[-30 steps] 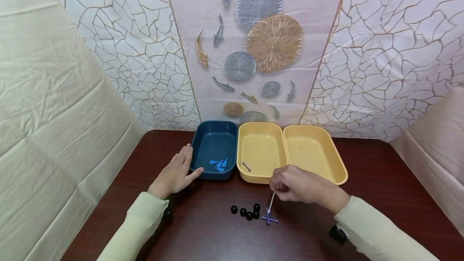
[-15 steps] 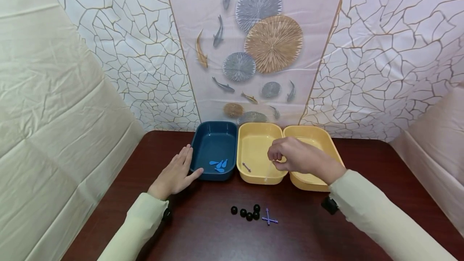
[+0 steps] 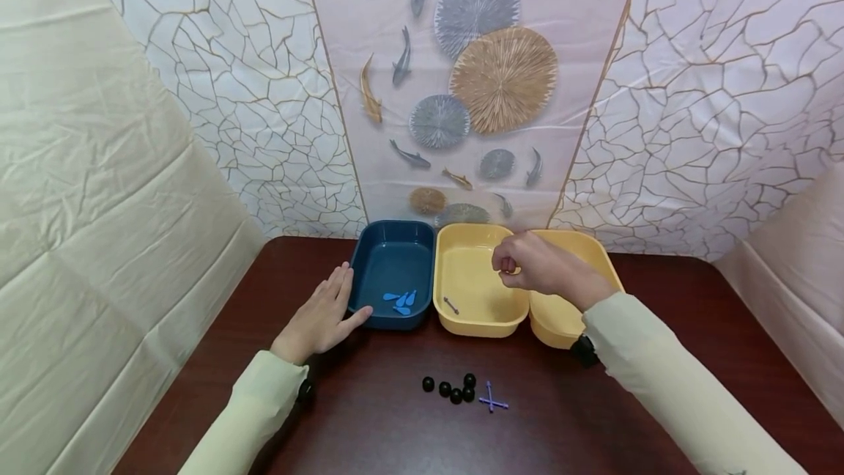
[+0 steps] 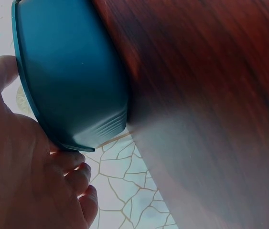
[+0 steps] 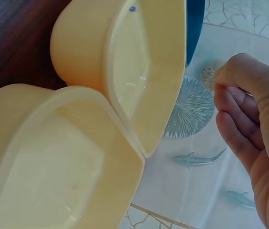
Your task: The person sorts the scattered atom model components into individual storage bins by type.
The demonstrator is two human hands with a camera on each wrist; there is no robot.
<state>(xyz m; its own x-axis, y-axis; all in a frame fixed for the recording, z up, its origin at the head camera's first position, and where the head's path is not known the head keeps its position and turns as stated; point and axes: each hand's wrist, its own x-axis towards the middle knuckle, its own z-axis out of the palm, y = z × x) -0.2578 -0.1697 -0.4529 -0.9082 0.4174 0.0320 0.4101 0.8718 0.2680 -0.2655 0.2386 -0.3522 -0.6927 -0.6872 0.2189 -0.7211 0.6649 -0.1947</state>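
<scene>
My left hand point(image 3: 324, 312) lies flat on the dark wooden table point(image 3: 369, 424), its fingers straight against the left side of the blue tray point(image 3: 389, 259); the left wrist view shows that hand point(image 4: 19, 176) beside the tray's wall point(image 4: 72, 76). Small blue pieces point(image 3: 400, 301) lie in the blue tray. My right hand point(image 3: 521, 266) hovers over the seam between the middle yellow tray point(image 3: 471, 273) and the right yellow tray point(image 3: 554, 317), fingers curled. In the right wrist view the hand point(image 5: 253, 124) shows no stick. A thin stick point(image 3: 450, 304) lies in the middle yellow tray.
Several black beads point(image 3: 451, 388) and a small purple cross piece point(image 3: 491, 401) lie on the table near its front. The three trays stand side by side against the patterned back wall. Cream cloth walls close in left and right.
My right hand lifted a white stick from beside the purple cross up over the yellow trays; the stick no longer shows. The left hand has stayed put.
</scene>
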